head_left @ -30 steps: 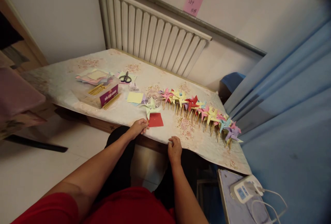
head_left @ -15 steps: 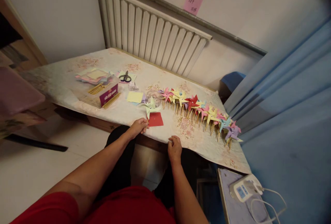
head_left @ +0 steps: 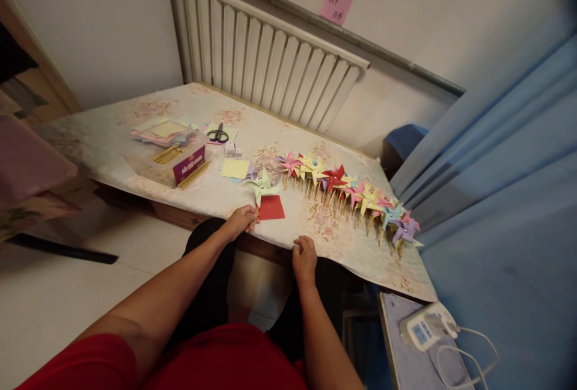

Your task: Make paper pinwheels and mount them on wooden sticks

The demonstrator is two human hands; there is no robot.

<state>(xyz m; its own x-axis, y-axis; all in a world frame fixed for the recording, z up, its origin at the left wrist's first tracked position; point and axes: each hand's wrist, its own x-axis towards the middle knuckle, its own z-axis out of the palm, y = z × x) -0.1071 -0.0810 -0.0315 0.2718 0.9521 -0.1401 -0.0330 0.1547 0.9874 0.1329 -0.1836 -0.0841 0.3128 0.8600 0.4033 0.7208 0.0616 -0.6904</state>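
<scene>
My left hand (head_left: 242,222) is closed in a pinch on the stick of a pale green pinwheel (head_left: 262,186), which points away from me over the table. Just beyond that hand lies a red square of paper (head_left: 273,208), partly under the pinwheel. At the table's front edge rests my right hand (head_left: 305,255), its fingers loosely bent and nothing visible in them. A round clear dish (head_left: 269,169) of small shiny pieces sits behind the pinwheel, beside a stack of square papers (head_left: 235,168) with yellow on top.
Several finished pinwheels (head_left: 336,178) form a long row to the right. On the left are a clear box (head_left: 164,167) of sticks, loose sticks (head_left: 195,175), more coloured paper (head_left: 166,130) and black scissors (head_left: 218,133). A power strip (head_left: 427,327) lies at lower right, by a blue curtain (head_left: 505,198).
The pale green pinwheel's blades have turned slightly. Both hands stay where they were.
</scene>
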